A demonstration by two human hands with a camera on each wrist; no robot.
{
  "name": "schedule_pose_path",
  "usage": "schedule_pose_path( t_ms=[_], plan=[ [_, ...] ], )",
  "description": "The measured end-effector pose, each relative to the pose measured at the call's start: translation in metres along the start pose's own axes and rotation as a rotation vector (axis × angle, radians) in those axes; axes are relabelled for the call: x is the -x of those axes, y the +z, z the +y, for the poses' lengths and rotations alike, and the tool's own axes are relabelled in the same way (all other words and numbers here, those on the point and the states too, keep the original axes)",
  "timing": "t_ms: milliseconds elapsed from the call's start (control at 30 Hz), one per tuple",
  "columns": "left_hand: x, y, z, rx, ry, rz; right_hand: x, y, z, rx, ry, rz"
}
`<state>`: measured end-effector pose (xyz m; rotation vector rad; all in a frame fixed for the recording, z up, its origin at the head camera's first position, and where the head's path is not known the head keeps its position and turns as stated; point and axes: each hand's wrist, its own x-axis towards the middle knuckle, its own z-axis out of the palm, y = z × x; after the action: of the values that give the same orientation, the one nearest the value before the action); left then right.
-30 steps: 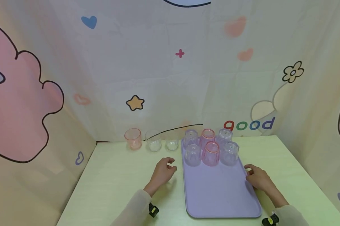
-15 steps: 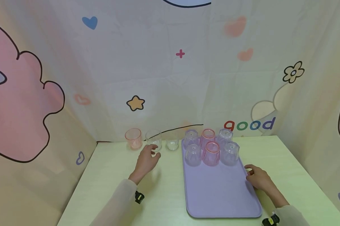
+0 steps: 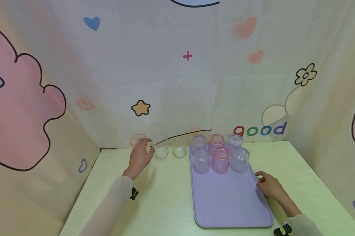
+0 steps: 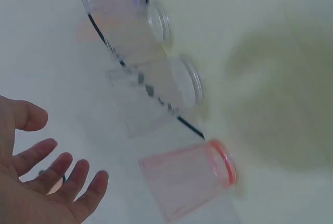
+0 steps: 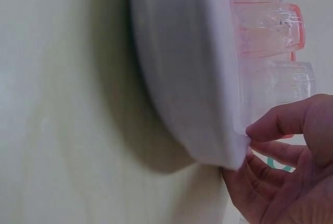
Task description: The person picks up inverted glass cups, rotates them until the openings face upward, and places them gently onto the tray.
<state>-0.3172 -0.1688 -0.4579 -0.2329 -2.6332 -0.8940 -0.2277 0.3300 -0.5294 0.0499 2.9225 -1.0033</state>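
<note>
My left hand is raised in front of a pink glass, covering most of it in the head view. Its fingers are spread and loosely bent, and in the left wrist view they stand apart from the glass. Beside the pink glass are two clear glasses, one larger and one smaller, both upright. At the right edge of the purple tray, my right hand pinches the rim, thumb on top and fingers beneath. Several glasses, pink and clear, stand upside down at the tray's far end.
A pale table carries everything, the tray lying on its right half. Behind the glasses hangs a printed curtain, close to the table's back edge. More curtain rises at both sides.
My left hand has moved left and away from me, from beside the tray, past the clear glasses, to the pink glass. The right hand and tray have stayed in place.
</note>
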Motion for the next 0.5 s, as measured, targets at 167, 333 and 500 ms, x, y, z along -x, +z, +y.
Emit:
schedule_pose_path(
  t_ms=[167,333,500],
  plan=[
    [-0.016,-0.008,-0.016,-0.069,0.004,-0.007,-0.001,-0.001,-0.001,-0.004,0.002,-0.005],
    [-0.026,-0.009,-0.027,-0.150,-0.007,-0.054,-0.001,-0.002,0.000,-0.008,0.003,-0.010],
    [-0.033,-0.006,-0.034,-0.197,-0.040,-0.088,-0.001,-0.002,0.000,-0.009,0.006,-0.013]
  ],
)
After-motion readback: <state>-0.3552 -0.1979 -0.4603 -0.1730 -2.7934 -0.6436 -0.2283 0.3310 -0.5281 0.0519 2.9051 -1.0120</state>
